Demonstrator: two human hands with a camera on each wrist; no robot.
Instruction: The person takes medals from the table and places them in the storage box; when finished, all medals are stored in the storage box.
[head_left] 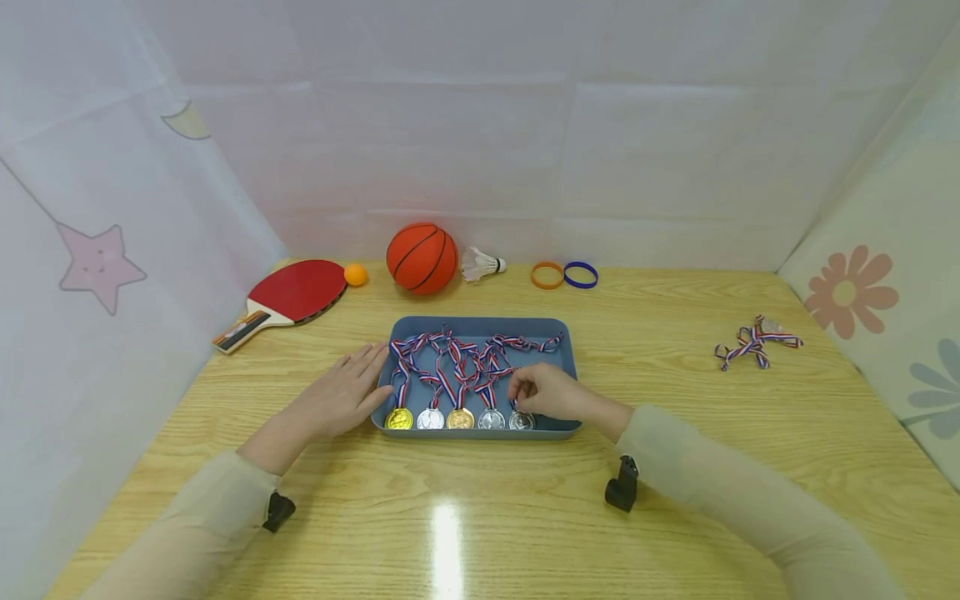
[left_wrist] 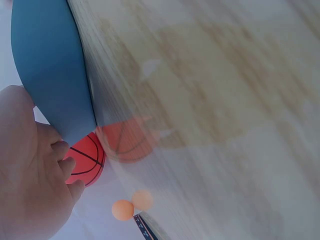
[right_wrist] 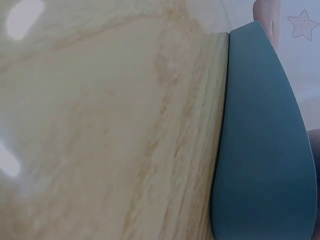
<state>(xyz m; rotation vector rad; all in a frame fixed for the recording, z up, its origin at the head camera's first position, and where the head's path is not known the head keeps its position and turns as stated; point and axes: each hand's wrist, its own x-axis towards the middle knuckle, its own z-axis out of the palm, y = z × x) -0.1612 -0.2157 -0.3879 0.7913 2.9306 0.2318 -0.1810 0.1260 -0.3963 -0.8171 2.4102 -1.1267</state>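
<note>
A blue-grey tray [head_left: 480, 435] lies on the table with several medals on striped red, white and blue ribbons in it. Along its near wall stand a yellow-gold medal [head_left: 399, 418], a silver medal [head_left: 431, 418], a bronze-toned medal [head_left: 461, 418] and another silver medal [head_left: 491, 418]. At the row's right end, my right hand [head_left: 551, 392] pinches a silver medal [head_left: 521, 421] by its ribbon, close to the disc. Fairly straight fingers of my left hand [head_left: 341, 396] rest against the tray's left wall; in the left wrist view they touch the tray's outer side [left_wrist: 50, 65].
One more ribboned medal [head_left: 757, 340] lies at the table's right. Behind the tray are a red table tennis paddle [head_left: 300, 290], an orange ball [head_left: 356, 274], a small basketball [head_left: 422, 258], a shuttlecock [head_left: 482, 265], an orange wristband [head_left: 547, 285] and a blue wristband [head_left: 581, 284].
</note>
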